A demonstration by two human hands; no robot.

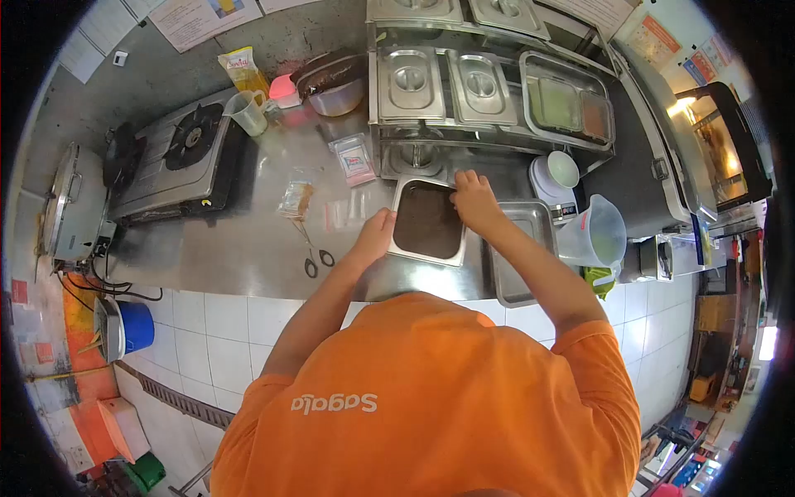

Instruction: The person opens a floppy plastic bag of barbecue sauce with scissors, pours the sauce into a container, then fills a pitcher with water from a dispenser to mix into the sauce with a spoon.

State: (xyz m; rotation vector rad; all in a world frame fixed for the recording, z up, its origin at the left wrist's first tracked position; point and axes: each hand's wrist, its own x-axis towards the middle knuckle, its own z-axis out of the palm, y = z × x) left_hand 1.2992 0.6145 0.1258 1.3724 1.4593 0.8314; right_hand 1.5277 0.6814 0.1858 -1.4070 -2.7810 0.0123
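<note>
Head view: left hand (379,234) and right hand (477,200) grip opposite rims of a steel food pan (426,258), dark brown inside, at frame centre; likely rigid, slick, best held by both rims.

White lettering (334,403) on the orange short-sleeved fabric shirt (431,364) reads "Sagala", inverted in the view. Print on the yellow plastic pouch (246,74), the flat white-and-pink packet (354,160) and the white paper wall sheets (195,23) is too small to read.

The left hand (381,235) and right hand (478,200) reach forward, the right farther out, fingers (471,177) bent.
</note>
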